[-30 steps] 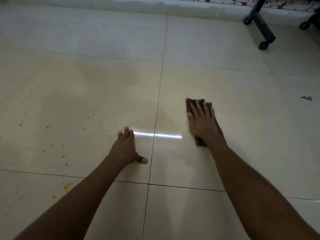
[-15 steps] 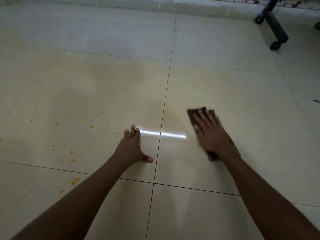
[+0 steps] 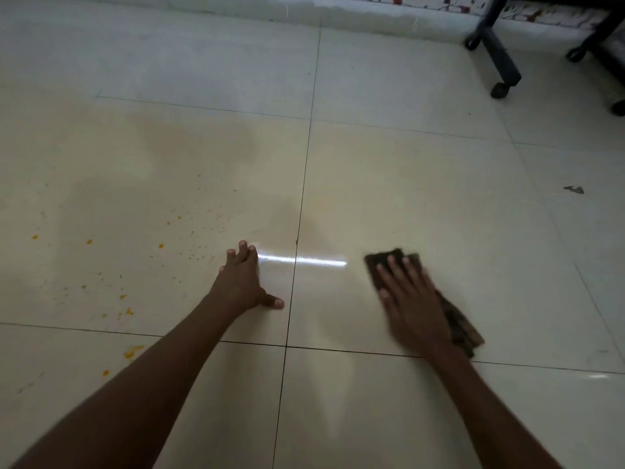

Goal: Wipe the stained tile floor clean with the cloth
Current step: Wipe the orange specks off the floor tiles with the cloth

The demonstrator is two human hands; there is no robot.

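Note:
A dark brown cloth (image 3: 463, 324) lies flat on the cream tile floor (image 3: 422, 184), right of the vertical grout line. My right hand (image 3: 411, 306) presses down on it, palm flat and fingers spread, covering its middle. My left hand (image 3: 241, 282) is planted on the tile left of the grout line, fingers apart, holding nothing. Orange-yellow stains (image 3: 130, 352) and small specks (image 3: 203, 231) are scattered over the left tile. A faint brownish wet smear (image 3: 203, 143) spreads across the tiles beyond both hands.
A black wheeled furniture base (image 3: 500, 62) stands at the far right near the wall's white skirting (image 3: 355, 18). A small grey scrap (image 3: 574, 189) lies on the floor at the right. A bright light reflection (image 3: 304, 260) streaks between my hands.
My right hand has drawn the cloth back toward me and slightly right. My left hand has stayed planted in place.

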